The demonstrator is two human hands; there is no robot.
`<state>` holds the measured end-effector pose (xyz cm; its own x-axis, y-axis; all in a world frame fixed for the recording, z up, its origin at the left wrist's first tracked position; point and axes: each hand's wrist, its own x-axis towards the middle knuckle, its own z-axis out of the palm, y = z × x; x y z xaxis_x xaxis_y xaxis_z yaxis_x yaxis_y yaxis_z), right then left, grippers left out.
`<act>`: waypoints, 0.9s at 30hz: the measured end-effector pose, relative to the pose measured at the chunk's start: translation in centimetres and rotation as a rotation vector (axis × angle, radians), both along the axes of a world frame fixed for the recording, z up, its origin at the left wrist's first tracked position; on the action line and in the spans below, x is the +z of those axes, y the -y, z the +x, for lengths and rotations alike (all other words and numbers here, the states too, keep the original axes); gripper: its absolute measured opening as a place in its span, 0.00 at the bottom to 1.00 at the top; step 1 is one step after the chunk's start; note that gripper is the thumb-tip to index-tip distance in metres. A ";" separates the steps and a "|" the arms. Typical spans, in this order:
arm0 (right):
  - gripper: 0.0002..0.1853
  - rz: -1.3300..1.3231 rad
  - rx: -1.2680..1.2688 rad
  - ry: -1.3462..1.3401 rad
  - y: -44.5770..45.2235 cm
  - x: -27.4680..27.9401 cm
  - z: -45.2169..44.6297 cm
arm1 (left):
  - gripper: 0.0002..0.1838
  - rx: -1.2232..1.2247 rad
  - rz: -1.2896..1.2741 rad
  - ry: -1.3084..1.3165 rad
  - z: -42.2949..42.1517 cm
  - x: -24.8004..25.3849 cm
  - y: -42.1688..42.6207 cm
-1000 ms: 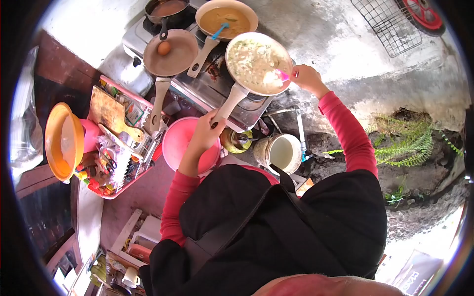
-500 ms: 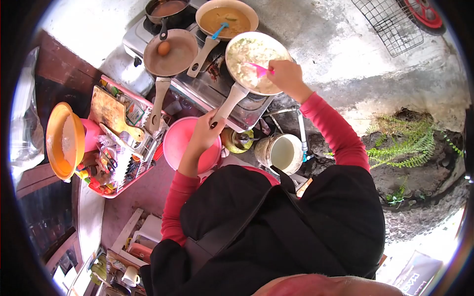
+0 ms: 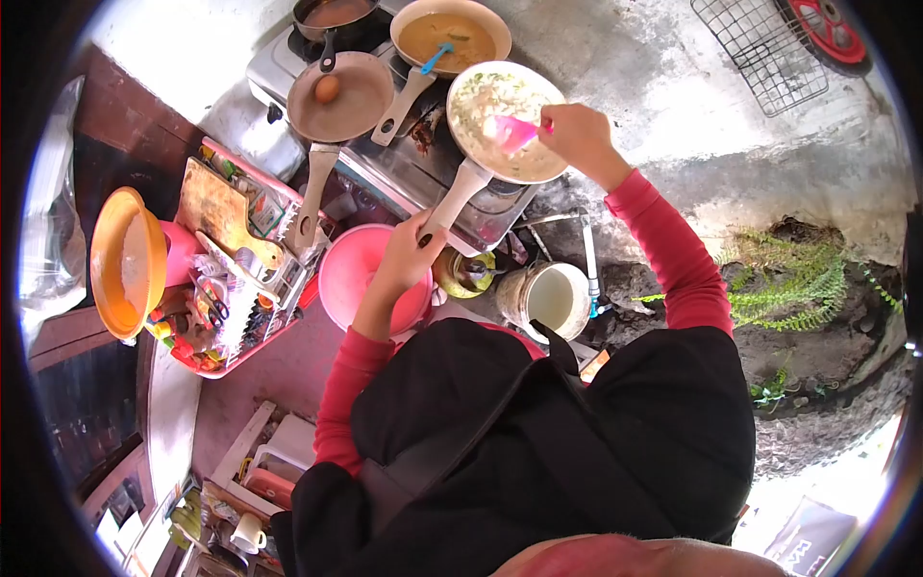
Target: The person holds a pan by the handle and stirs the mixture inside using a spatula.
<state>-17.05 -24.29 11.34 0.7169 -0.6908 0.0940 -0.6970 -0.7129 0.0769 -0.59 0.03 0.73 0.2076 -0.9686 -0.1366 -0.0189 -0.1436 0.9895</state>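
Note:
My left hand (image 3: 408,258) is closed around the end of the beige handle of a frying pan (image 3: 461,195) on the stove. Pale, chopped food with green bits (image 3: 486,96) covers the inside of this pan. A pink spatula (image 3: 516,134) is gripped in my right hand (image 3: 583,140) at the pan's right side. Its blade is tilted over the food; whether it touches is hard to tell. Beside it stands a pan of orange-brown liquid (image 3: 447,40) with a blue utensil (image 3: 436,59) in it. Another beige pan (image 3: 361,106) holds a brown egg (image 3: 327,89).
A dark saucepan (image 3: 335,14) sits at the back of the stove (image 3: 423,183). Below my left hand is a pink basin (image 3: 351,279), near a white bucket (image 3: 555,298). A crowded dish rack (image 3: 279,322), cutting board (image 3: 216,207) and orange bowl (image 3: 128,264) are at left.
My right hand has moved slightly up and right with the spatula, whose blade now shows more fully above the food. My left hand keeps its hold on the handle. The view has shifted a little.

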 end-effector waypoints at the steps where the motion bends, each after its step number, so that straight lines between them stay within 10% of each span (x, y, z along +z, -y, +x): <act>1: 0.06 0.084 0.017 -0.014 0.1 -0.9 -0.3 | 0.16 0.004 -0.009 0.003 0.0 -0.2 0.1; 8: 0.07 -0.106 -0.033 -0.094 4.7 -6.8 -1.0 | 0.16 0.013 -0.013 0.014 -0.1 -0.5 0.1; 15: 0.06 -0.336 -0.018 0.022 5.2 -1.2 -0.9 | 0.15 -0.012 0.003 0.035 0.0 -0.6 -0.1; 27: 0.07 -0.007 0.133 0.099 5.4 -5.3 1.7 | 0.17 -0.001 -0.025 0.027 0.0 -0.6 0.3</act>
